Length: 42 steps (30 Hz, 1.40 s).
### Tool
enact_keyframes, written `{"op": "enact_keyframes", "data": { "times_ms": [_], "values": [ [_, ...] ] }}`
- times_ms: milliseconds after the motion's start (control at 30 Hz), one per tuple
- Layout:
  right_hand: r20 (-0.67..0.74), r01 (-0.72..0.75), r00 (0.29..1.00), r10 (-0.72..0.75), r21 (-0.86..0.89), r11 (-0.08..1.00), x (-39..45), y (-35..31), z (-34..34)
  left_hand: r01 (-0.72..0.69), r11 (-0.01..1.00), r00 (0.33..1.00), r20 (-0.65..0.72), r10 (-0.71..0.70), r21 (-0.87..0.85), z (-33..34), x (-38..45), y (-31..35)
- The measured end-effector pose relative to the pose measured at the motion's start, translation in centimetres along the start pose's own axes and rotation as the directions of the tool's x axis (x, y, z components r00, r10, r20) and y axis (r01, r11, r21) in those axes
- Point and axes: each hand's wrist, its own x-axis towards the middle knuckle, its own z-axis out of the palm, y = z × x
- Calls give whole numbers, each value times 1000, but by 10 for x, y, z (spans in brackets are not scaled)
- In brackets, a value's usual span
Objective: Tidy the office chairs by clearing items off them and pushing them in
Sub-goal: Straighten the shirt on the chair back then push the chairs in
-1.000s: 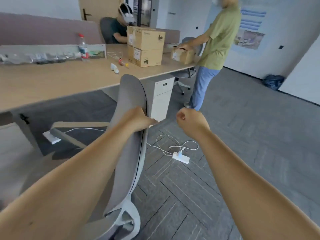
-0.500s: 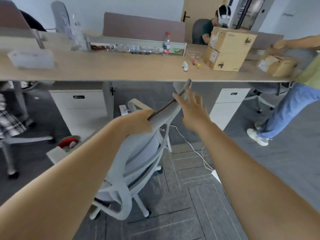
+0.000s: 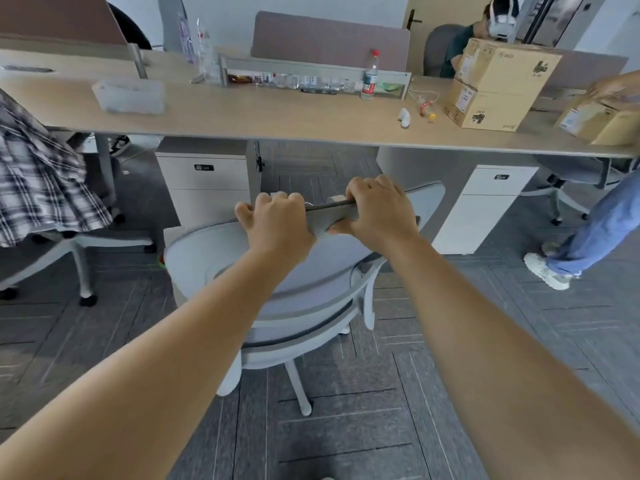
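Note:
A grey office chair [image 3: 304, 292] with a white frame stands right in front of me, its back toward me and its seat facing the long wooden desk [image 3: 277, 116]. My left hand [image 3: 277, 225] grips the top edge of the backrest on the left. My right hand [image 3: 377, 211] grips the same edge just to the right. The seat is hidden behind the backrest, so I cannot tell whether anything lies on it. The gap under the desk ahead lies between two white drawer cabinets [image 3: 207, 188].
A second white cabinet [image 3: 481, 206] stands to the right. A person in blue jeans [image 3: 588, 230] stands at the right by cardboard boxes [image 3: 498, 84]. At left, another chair [image 3: 69, 247] carries a checked garment [image 3: 38, 181]. A water bottle [image 3: 370, 76] is on the desk.
The chair has turned so its back faces me squarely and my view has swung left toward the desk. My right hand, open half a second ago, has closed on the backrest beside my left hand.

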Motion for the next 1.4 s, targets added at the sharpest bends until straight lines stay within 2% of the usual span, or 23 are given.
{"op": "enact_keyframes", "data": {
  "times_ms": [67,200,300,367,500,633,867,1067,1233,1400],
  "values": [
    [-26,7,1000,-6,43,999,-9,-10,-3,-33,999,996,-88,32,-3,-1,-11,-13],
    [-26,24,999,-21,124,992,-29,-14,-11,-140,990,985,-106,135,-36,-11,-27,-41],
    [88,-64,994,62,23,998,-45,1,-14,-192,980,978,-88,187,-51,-21,-32,-65],
    [99,-111,989,110,-2,994,-52,-1,-14,-211,977,977,-47,209,-40,-29,-31,-83],
    [73,-95,992,99,-55,994,-53,-32,-7,-198,979,980,24,197,52,-41,-29,-106],
    [76,-51,995,63,-142,989,-53,-53,-3,-99,988,995,30,96,116,-44,-29,-117],
    [82,-34,996,44,-120,992,-30,-80,5,-126,991,991,-29,127,37,-49,-4,-144],
    [74,-62,995,69,-96,993,-21,-70,8,-133,991,989,-72,133,0,-39,11,-137],
    [62,-105,992,111,-95,990,-15,-48,7,-143,990,989,-48,143,-4,-27,32,-113],
    [-29,-132,991,128,-198,971,-9,-5,8,-202,979,979,-29,203,30,-12,54,-73]
  ]
}}
